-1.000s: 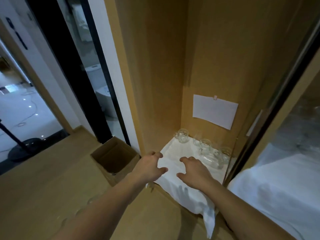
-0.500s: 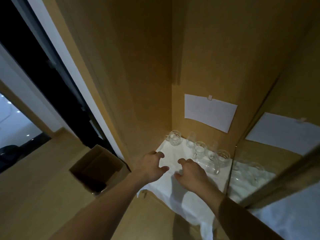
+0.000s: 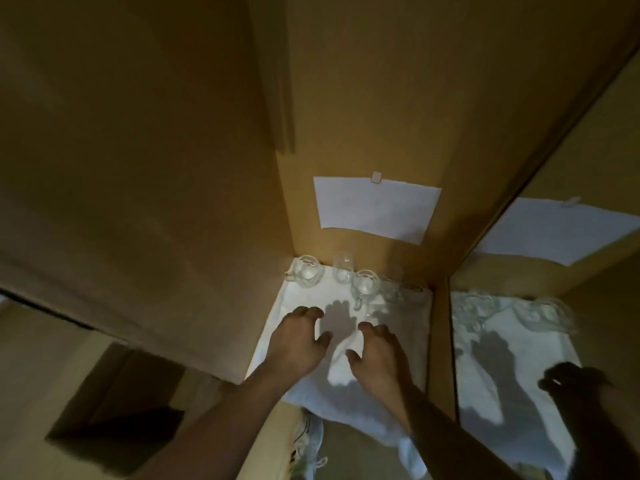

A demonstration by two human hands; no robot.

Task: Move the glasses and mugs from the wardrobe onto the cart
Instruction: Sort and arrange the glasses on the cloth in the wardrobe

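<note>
Inside the wooden wardrobe, clear glassware stands along the back of a white cloth [image 3: 412, 327]. A glass mug [image 3: 306, 271] sits in the back left corner, a stemmed glass [image 3: 342, 268] beside it, and another glass mug [image 3: 363, 285] a little nearer. More clear glass [image 3: 393, 289] to the right is too blurred to tell apart. My left hand [image 3: 298, 341] and my right hand [image 3: 379, 351] hover side by side over the cloth, short of the glassware, fingers loosely curled and holding nothing. The cart is out of view.
A white paper sheet [image 3: 375, 207] is taped to the wardrobe's back wall. A mirrored panel [image 3: 519, 341] on the right reflects the cloth, glasses and my arm. An open cardboard box [image 3: 114, 403] stands on the floor at the lower left. A light shoe [image 3: 308, 445] shows below the cloth.
My view has moved closer into the wardrobe and both hands have reached further in over the cloth toward the glasses. Nothing has been grasped.
</note>
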